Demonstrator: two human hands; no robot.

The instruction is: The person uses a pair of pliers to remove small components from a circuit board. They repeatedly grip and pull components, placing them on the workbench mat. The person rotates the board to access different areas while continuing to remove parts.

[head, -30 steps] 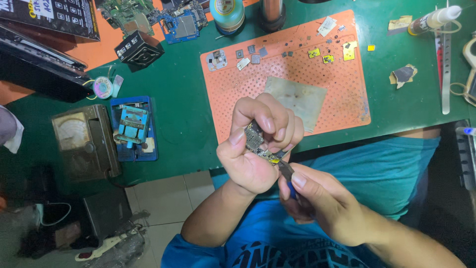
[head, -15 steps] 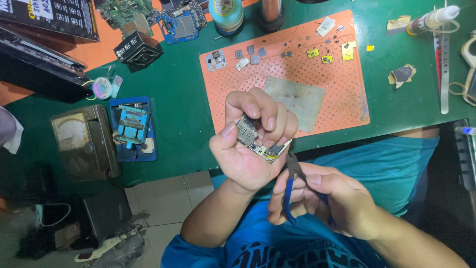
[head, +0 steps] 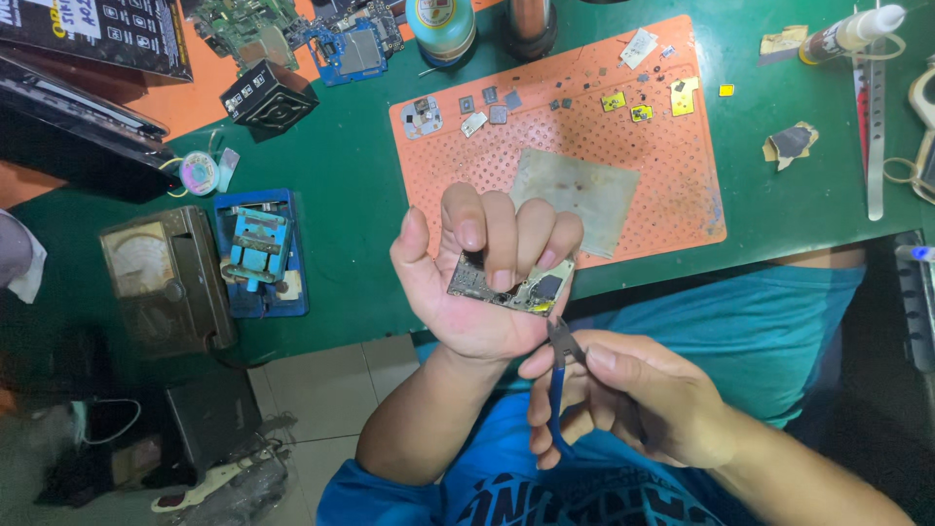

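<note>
Small circuit board [head: 508,284] gripped in the left hand [head: 477,282], cutters at its corner.
Fingers curl over the board's dark, chip-studded face; the right hand [head: 633,404], just below, is closed round blue-handled cutters [head: 559,375], tips touching the board's lower right edge.

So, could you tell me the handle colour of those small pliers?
Blue handles on the small pliers, head view.

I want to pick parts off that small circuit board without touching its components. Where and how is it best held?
Probably by its long edges, from below: the circuit board is thin and flat, and the left hand already cradles it face-up, leaving its lower right corner free for the cutters.
</note>
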